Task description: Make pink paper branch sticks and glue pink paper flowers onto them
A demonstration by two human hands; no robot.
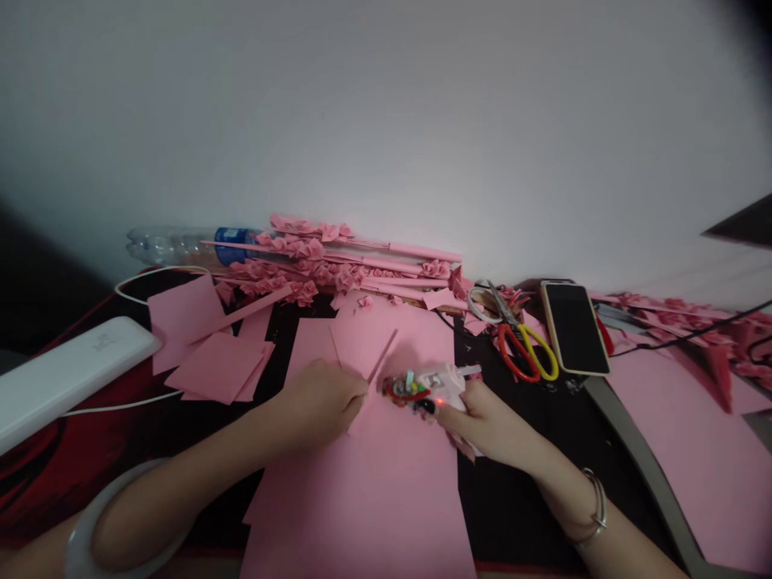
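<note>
Large pink sheets (367,507) lie in the middle of the dark table. Above them my left hand (322,402) is closed on a pink paper piece (382,355), a thin edge of which sticks up to the right of the fingers. My right hand (482,422) is wrapped round a glue gun (443,382) with a glowing red light and small colourful decorations. The gun points left, its tip close to the pink paper piece but apart from my left hand.
Pink paper flowers on stems (343,277) and a plastic bottle (174,244) line the wall. Small pink squares (220,366) and a white device (78,374) lie left. Scissors (519,351), a phone (576,328) and more pink paper (693,442) lie right.
</note>
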